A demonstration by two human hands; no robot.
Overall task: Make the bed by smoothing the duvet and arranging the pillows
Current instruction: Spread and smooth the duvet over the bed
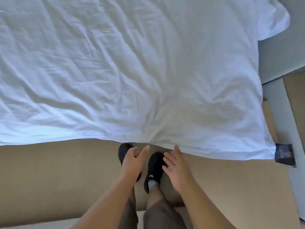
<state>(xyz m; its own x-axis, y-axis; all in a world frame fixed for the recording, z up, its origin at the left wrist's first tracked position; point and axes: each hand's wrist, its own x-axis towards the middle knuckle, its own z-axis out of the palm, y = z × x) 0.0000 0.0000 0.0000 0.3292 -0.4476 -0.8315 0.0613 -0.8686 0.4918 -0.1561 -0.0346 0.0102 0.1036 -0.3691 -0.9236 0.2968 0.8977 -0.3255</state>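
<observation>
Two empty hands, left hand (133,160) and right hand (177,169), fingers spread, beside crosswise duvet (132,71) edge.

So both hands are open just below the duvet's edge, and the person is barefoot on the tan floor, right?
Not barefoot: the head view shows black shoes. The rest holds: left hand and right hand open below the duvet edge, over the tan floor.

Left hand (133,160) and right hand (175,166) spread, empty, forearms extended
</observation>
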